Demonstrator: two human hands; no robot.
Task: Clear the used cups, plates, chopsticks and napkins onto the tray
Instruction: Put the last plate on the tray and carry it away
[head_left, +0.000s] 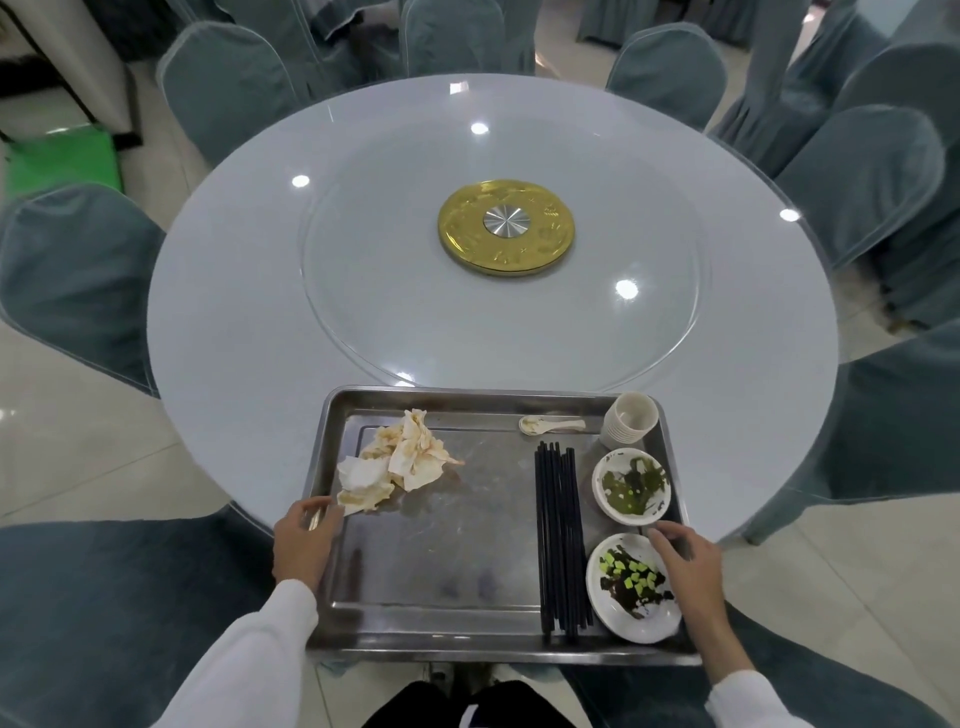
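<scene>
Tray (467, 631), at the desk's (234, 322) near edge, already carries napkins (395, 462), chopsticks (561, 540), cups (628, 421) and plates (631, 587), so left hand (304, 540) grips its rim while right hand (685, 561) rests loose-fingered beside them, likely for lifting.

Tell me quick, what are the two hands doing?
Left hand: gripping the left rim of the tray.
Right hand: fingers relaxed, resting at the tray's right rim by the near plate, holding nothing.

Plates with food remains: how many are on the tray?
2. One plate lies near the tray's right rim, below the cup stack; the nearer plate is under the right hand. None seems hidden.
</scene>
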